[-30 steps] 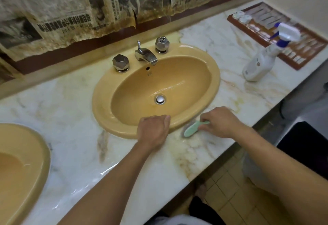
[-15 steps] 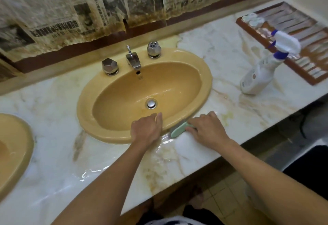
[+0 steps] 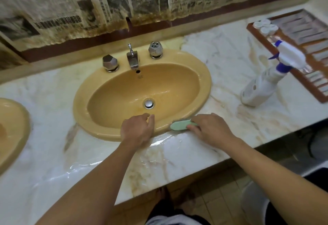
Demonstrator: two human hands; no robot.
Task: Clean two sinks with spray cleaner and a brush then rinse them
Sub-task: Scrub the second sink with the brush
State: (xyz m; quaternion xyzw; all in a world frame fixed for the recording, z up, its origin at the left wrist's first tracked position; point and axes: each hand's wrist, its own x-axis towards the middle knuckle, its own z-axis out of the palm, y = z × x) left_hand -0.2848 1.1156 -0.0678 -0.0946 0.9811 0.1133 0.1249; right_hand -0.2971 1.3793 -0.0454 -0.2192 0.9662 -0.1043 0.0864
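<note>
Right hand (image 3: pixel 211 130): fingers wrapped round the green brush (image 3: pixel 180 125).
Brush: on the sink (image 3: pixel 205 82) rim's front right, at its edge with the wet bench (image 3: pixel 177 153); long axis across, head pointing left.
Left hand (image 3: pixel 136 128): fingers loosely curled, holding nothing, resting on the front rim near the brush head.
Spray bottle (image 3: pixel 257 89): stands well apart to the right; the right hand is nearer.

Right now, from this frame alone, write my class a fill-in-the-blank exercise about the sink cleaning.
The right hand grips the pale ___ plastic brush.
The white, blue-nozzled spray bottle stands on the marble counter, ___ of the yellow oval sink.
The left hand rests on that sink's near rim, holding ___.
Missing: green; right; nothing.
</note>
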